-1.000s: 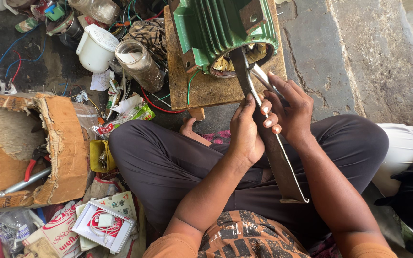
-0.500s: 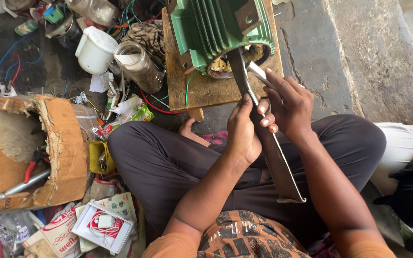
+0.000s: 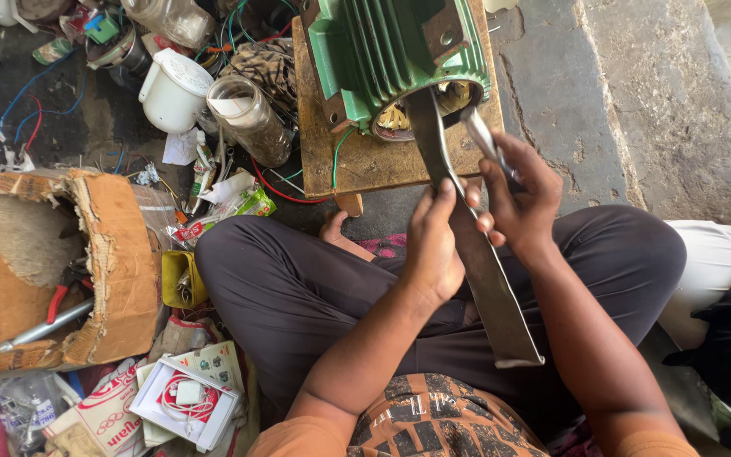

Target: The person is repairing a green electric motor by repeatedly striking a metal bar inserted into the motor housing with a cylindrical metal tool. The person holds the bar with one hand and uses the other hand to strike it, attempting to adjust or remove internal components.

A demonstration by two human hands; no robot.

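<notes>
The person is sitting cross-legged on the floor, facing a green motor housing [image 3: 391, 55] that is resting on a small wooden board [image 3: 365, 161]. The left hand [image 3: 433, 245] is wrapping closed around a long flat metal strip [image 3: 475, 262], whose far end is reaching into the open mouth of the housing, where copper windings [image 3: 395, 118] are showing. The right hand [image 3: 522, 199] is gripping closed a thin silvery tool [image 3: 480, 135], its tip sitting at the rim of the opening just beside the strip.

Judgement: the strip is acting as a guide or pusher among the windings. Doing this well probably means keeping the strip flat and in line with the slot, feeding slowly, and steadying it with the tool so no edge scrapes the wire coating.

Clutter is lying to the left: a torn cardboard box [image 3: 52, 262], a white jug [image 3: 171, 89], a glass jar [image 3: 251, 118].
</notes>
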